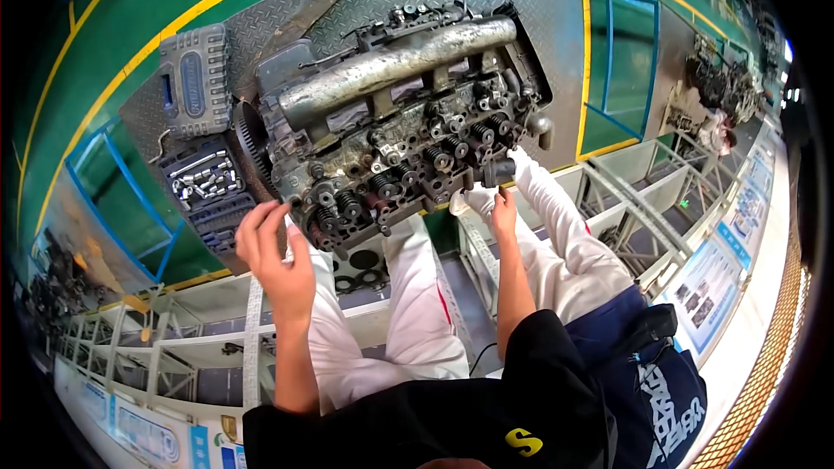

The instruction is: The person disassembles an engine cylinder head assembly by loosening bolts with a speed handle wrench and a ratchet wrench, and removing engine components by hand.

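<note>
A greasy engine cylinder head (373, 143) with exposed valve springs lies in front of me, a long silvery pipe-shaped manifold (400, 65) along its far side. My left hand (278, 256) is raised by its near left end, thumb and fingers apart, holding nothing. At the near right edge, my right hand (504, 213) has its fingers drawn together just below a dark cylindrical part (498, 173). Whatever is between those fingers is hidden. Left of the engine, an opened tool case (204, 187) holds shiny sockets.
The grey case lid (195, 78) stands beyond the sockets on a metal tread-plate table (556, 26). Close on my right sits a person in a navy shirt (647, 373) and white trousers. White metal frames (191, 334) run along the near side. A toothed wheel (252, 139) adjoins the engine's left end.
</note>
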Demonstrator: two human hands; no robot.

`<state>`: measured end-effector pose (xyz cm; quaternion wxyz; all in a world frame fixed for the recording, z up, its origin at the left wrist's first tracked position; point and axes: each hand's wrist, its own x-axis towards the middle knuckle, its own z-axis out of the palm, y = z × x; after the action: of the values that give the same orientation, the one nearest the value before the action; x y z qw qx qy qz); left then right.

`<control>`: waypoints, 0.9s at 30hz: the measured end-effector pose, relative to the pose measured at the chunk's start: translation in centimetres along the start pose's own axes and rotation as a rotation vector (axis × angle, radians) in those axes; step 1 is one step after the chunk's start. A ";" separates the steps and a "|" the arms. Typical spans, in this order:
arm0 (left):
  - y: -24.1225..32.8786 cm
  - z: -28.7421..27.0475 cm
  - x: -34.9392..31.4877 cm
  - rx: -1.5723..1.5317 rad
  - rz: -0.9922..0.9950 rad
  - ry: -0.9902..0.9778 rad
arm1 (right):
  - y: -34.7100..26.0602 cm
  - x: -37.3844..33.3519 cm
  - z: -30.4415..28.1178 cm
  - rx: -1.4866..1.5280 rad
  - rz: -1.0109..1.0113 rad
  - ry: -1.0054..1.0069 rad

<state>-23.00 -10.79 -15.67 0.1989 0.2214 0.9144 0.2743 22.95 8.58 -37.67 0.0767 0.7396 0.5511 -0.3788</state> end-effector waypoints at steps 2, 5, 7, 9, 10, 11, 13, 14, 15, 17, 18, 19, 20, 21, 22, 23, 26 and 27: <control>2.9 1.1 1.7 -0.026 0.083 -0.149 | 1.3 0.2 0.2 0.000 0.013 -0.036; 6.1 3.4 4.8 0.104 0.368 -0.350 | 2.7 0.6 0.8 0.007 0.018 -0.093; 7.3 5.2 6.0 0.177 0.487 -0.486 | 4.3 0.6 1.2 0.008 0.016 -0.118; 6.5 6.7 6.2 0.261 0.550 -0.535 | 4.0 -0.6 2.2 -0.048 -0.015 -0.143; 5.6 6.9 6.1 0.323 0.585 -0.542 | 3.1 -1.6 2.9 -0.108 -0.048 -0.151; 5.9 8.1 6.4 0.328 0.647 -0.549 | 5.8 -0.5 2.3 -0.011 -0.028 -0.130; 6.2 9.0 6.7 0.361 0.667 -0.521 | 6.8 -1.0 3.0 0.025 -0.012 -0.138; 6.3 9.2 6.8 0.387 0.678 -0.480 | 6.6 -1.2 3.5 0.053 -0.010 -0.147; 6.3 9.6 6.7 0.354 0.680 -0.443 | 6.4 -1.8 3.7 0.047 0.005 -0.156; 5.7 10.2 6.4 0.363 0.707 -0.418 | 6.6 -2.6 3.9 0.080 0.032 -0.195; 5.6 10.3 6.3 0.354 0.733 -0.389 | 7.1 -3.0 4.0 0.100 0.053 -0.222; 5.6 10.5 6.4 0.360 0.742 -0.399 | 7.4 -3.0 4.1 0.104 0.042 -0.226; 5.9 10.8 6.5 0.331 0.748 -0.393 | 8.0 -3.0 4.0 0.086 0.037 -0.228; 5.8 10.5 6.5 0.325 0.747 -0.384 | 6.9 -3.7 4.3 0.098 0.064 -0.247; 5.5 10.1 6.4 0.349 0.749 -0.396 | 5.6 -4.3 4.4 0.110 0.091 -0.265; 5.6 10.2 6.6 0.337 0.763 -0.401 | 5.8 -4.0 4.4 0.091 0.070 -0.249; 6.1 10.3 6.9 0.352 0.793 -0.431 | 6.6 -3.8 4.9 0.171 0.104 -0.204; 6.2 10.3 7.0 0.360 0.803 -0.433 | 7.0 -3.6 5.1 0.148 0.100 -0.204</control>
<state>-21.91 1.70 -21.68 0.2217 0.6392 0.7274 0.1147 26.28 0.52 -41.05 0.0964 0.7273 0.4733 -0.4876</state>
